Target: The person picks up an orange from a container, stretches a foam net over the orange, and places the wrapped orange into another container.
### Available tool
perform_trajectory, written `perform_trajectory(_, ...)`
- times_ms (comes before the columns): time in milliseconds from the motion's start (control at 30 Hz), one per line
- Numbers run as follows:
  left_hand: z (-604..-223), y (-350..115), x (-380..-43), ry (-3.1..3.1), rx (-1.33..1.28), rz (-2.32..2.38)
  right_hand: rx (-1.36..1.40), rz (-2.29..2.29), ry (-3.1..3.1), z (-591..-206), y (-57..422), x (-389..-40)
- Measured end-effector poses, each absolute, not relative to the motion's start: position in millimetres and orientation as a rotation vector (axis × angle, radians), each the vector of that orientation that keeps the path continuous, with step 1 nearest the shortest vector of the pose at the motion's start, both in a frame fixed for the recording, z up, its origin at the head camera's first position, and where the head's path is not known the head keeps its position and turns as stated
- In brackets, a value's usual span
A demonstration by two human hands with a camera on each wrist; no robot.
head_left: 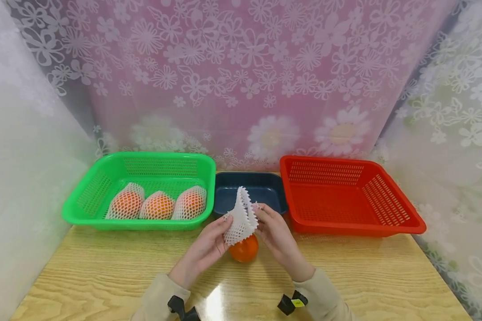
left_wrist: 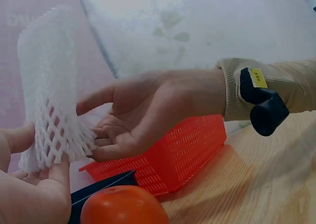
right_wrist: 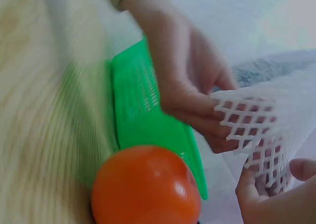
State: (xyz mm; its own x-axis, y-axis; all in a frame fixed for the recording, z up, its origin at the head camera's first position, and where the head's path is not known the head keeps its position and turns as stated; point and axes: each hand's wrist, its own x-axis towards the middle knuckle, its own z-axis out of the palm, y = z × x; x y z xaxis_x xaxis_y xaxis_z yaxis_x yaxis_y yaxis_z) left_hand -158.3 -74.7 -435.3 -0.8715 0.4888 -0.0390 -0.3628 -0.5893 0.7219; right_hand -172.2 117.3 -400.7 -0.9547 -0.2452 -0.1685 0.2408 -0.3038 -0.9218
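A white foam fruit net (head_left: 238, 225) is held up between both hands, its toothed mouth spread open. The left hand (head_left: 209, 243) grips its left side, thumb in front. On the other side, the right hand (head_left: 278, 235) pinches the net near its edge with thumb and fingers. Just below the net, a bare orange (head_left: 244, 250) rests on the wooden table (head_left: 116, 276); the net covers its top in the head view. The right wrist view shows the smooth, shiny orange (right_wrist: 145, 189) close up, with the net's diamond mesh (right_wrist: 247, 122) between the fingers.
At the left, a green basket (head_left: 138, 225) holds 3 oranges in white foam nets (head_left: 157, 206). A dark blue tray (head_left: 249, 178) stands at the back middle, partly behind the hands. To the right is a red basket (head_left: 357, 227). A flowered curtain (head_left: 241, 89) hangs behind.
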Motion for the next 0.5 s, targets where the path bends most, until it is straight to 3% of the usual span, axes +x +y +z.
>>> perform_trajectory(167,-435.3,-77.0,-159.1,0.932,0.16,2.476,0.059,-2.397,1.28,-404.2,125.1,-172.1)
perform_trajectory(500,-441.8,-80.0,-155.2,0.847,-0.061,2.47,-0.058,-2.321,1.352,-422.4,138.3,-168.1)
